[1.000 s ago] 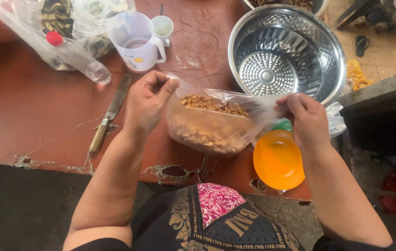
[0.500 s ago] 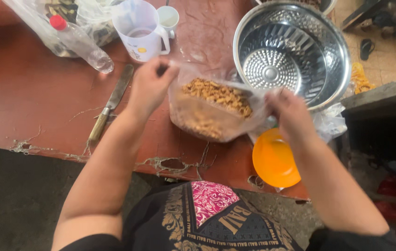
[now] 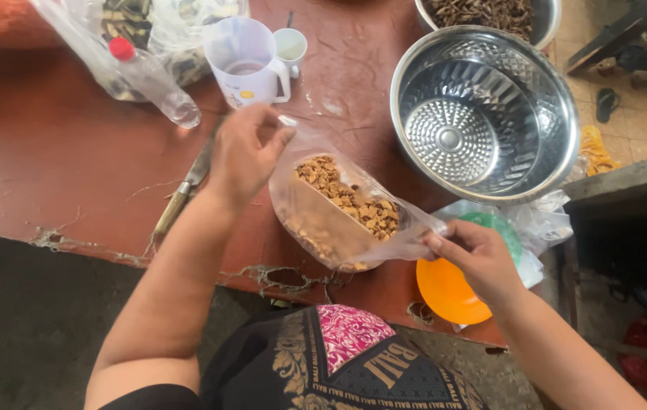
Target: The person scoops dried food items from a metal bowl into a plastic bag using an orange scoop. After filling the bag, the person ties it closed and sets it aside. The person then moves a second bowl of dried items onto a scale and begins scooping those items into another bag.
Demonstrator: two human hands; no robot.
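Observation:
A clear plastic bag (image 3: 339, 216) holding small brown nut-like pieces is stretched between both hands above the red-brown table (image 3: 50, 159). My left hand (image 3: 247, 152) pinches the bag's upper left corner. My right hand (image 3: 471, 254) pinches its lower right edge. The bag is tilted, its contents lying in a diagonal band. A large empty steel bowl (image 3: 483, 114) stands just right of the bag. An orange plastic lid or dish (image 3: 449, 292) lies under my right hand.
A white measuring jug (image 3: 247, 64) and a small white cup (image 3: 291, 45) stand at the back. A clear bottle with a red cap (image 3: 149, 80) lies on its side. A knife (image 3: 183, 193) lies left of my arm. Another bowl of dark pieces (image 3: 490, 15) sits top right.
The bag has turned from level to tilted: my left hand rose toward the jug and my right hand dropped toward the table's front edge. The contents slid into a diagonal band.

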